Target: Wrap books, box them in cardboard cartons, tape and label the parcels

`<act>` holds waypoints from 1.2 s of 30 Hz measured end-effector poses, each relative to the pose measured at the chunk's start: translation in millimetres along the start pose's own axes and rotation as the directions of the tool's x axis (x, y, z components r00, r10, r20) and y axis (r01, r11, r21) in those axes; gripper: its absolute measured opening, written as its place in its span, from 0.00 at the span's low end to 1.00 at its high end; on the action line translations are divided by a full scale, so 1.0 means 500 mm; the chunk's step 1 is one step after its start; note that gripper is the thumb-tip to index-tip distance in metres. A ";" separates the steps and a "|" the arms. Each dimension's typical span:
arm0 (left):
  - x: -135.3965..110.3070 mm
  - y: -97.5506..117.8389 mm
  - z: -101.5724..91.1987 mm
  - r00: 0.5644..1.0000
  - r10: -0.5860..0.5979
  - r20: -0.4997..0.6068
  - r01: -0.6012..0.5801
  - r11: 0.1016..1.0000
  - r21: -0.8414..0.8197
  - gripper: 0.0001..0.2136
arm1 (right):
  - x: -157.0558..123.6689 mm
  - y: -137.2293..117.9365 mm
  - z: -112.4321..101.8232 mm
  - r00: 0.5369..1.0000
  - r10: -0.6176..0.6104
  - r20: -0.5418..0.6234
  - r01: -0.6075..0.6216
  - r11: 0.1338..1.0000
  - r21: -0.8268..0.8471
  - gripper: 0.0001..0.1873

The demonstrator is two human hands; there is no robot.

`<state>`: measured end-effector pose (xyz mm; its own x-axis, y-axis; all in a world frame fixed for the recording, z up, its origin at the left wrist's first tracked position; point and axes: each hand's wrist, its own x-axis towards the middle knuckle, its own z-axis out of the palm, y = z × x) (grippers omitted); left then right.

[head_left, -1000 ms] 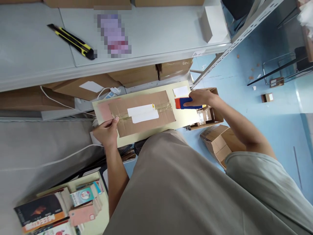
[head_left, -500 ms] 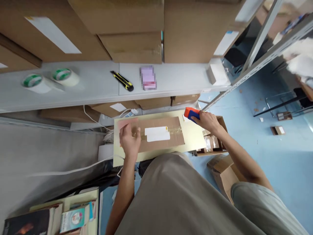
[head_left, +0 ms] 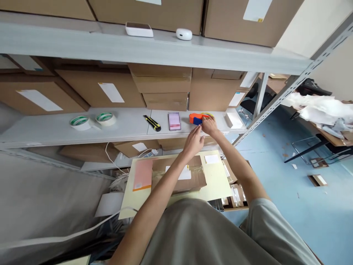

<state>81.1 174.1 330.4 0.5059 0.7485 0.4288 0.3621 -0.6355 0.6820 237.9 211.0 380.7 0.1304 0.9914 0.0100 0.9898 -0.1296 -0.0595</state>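
My right hand (head_left: 209, 125) is closed round an orange and blue tape dispenser (head_left: 194, 118) at the middle shelf. A yellow-green roll edge shows behind my fingers. Just below the dispenser, my left hand (head_left: 193, 141) has its fingers stretched out and thumb apart, holding nothing visible. Its fingertips come close to my right hand; whether they touch is unclear. Beneath my left arm, a taped cardboard box (head_left: 197, 173) with white labels lies on a pale yellow tabletop (head_left: 217, 184). A pink flat packet or booklet (head_left: 142, 175) lies beside the box's left end.
On the middle shelf (head_left: 127, 129) are a yellow-black utility knife (head_left: 152, 123), two tape rolls (head_left: 106, 118), a blurred-out pink item (head_left: 174, 121) and a small white box (head_left: 234, 120). Cartons (head_left: 217, 88) stand behind. A metal shelf post (head_left: 281, 92) rises at right.
My right hand has carried the tape dispenser from above the tabletop to the shelf. My left hand has left the pink packet and moved up and right beside it. The view has tilted upward.
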 end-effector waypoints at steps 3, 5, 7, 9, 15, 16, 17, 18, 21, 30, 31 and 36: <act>-0.050 -0.022 -0.009 0.996 -0.078 0.036 0.078 0.997 -0.012 0.27 | 0.010 0.008 0.031 0.999 -0.006 -0.047 0.007 1.000 0.017 0.34; -0.112 -0.051 -0.032 0.990 -0.130 0.057 0.131 0.991 -0.011 0.27 | -0.014 0.018 0.058 0.990 0.017 -0.140 -0.010 0.999 0.050 0.37; -0.203 -0.088 -0.072 0.984 -0.177 0.002 0.177 0.984 0.013 0.25 | -0.074 0.026 0.098 0.965 0.064 -0.255 -0.032 0.991 0.127 0.37; -0.313 -0.125 -0.124 0.955 -0.246 -0.162 0.260 0.963 0.069 0.24 | -0.170 0.027 0.152 0.942 0.127 -0.310 -0.047 0.966 0.253 0.36; -0.540 -0.163 -0.200 0.722 -0.652 -0.231 0.683 0.724 0.095 0.31 | -0.474 -0.056 0.305 0.965 0.262 0.020 -0.224 0.779 0.586 0.44; -0.548 -0.161 -0.193 0.697 -0.693 -0.184 0.714 0.695 0.084 0.32 | -0.498 -0.074 0.320 0.954 0.294 0.064 -0.272 0.752 0.600 0.45; -0.550 -0.160 -0.185 0.676 -0.721 -0.152 0.735 0.674 0.077 0.33 | -0.512 -0.087 0.331 0.940 0.331 0.087 -0.313 0.727 0.611 0.46; -0.548 -0.159 -0.176 0.661 -0.737 -0.141 0.750 0.657 0.077 0.34 | -0.518 -0.096 0.338 0.926 0.366 0.094 -0.341 0.702 0.625 0.47; -0.538 -0.168 -0.164 0.642 -0.750 -0.158 0.766 0.635 0.099 0.33 | -0.512 -0.091 0.339 0.921 0.374 0.106 -0.335 0.625 0.705 0.48; -0.554 -0.183 -0.226 0.732 -0.670 -0.124 0.661 0.742 -0.113 0.29 | -0.534 -0.048 0.283 0.948 0.299 0.111 -0.246 0.463 0.852 0.44; -0.558 -0.177 -0.232 0.747 -0.653 -0.124 0.639 0.757 -0.138 0.28 | -0.542 -0.043 0.276 0.945 0.315 0.092 -0.231 0.440 0.868 0.42; -0.606 -0.186 -0.213 0.745 -0.649 -0.157 0.624 0.760 -0.180 0.22 | -0.582 -0.002 0.288 0.947 0.315 0.066 -0.196 0.400 0.895 0.31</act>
<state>-189.4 26.6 200.3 0.0187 0.9994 -0.0299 0.4504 0.0183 0.8927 190.6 -74.6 234.4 0.4317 0.8988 -0.0756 0.3190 -0.2305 -0.9193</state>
